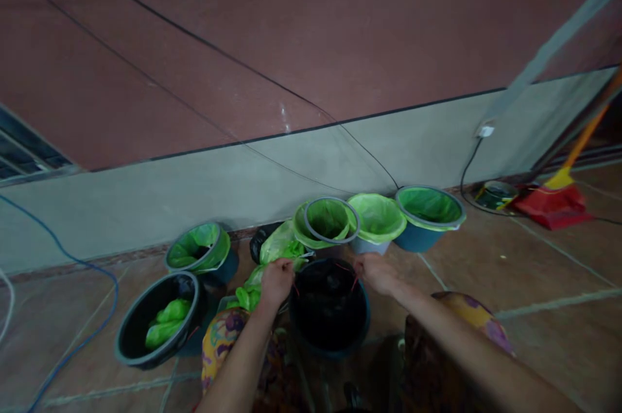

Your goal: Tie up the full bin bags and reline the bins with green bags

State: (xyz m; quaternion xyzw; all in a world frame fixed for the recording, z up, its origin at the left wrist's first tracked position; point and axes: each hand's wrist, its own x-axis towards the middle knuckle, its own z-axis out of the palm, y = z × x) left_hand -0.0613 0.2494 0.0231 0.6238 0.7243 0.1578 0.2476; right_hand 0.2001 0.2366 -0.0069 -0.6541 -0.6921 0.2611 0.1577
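**Both hands at the rim of the dark bucket**

Dark bucket [334, 353] stands on the tiled floor [549, 342], between the person's knees and directly between the two hands. Its interior is black; details inside are too dark to make out.

Left hand [278, 281]: at the bucket's upper left edge, fingers drawn together, pinching a thin red cord that hangs just inside the grip. Right hand [376, 272]: at the upper right edge, fingers likewise closed, pinching red cord [356, 281] on that side. Whether either hand also touches the rim: cannot tell.

Surroundings: green-lined buckets stand beyond the hands near the wall [427, 147], the blue one [418, 237] farthest right. Left of the left hand, a tilted black bucket [127, 329] holds a green bundle [168, 322]. Red dustpan [554, 205] lies well apart, far right.
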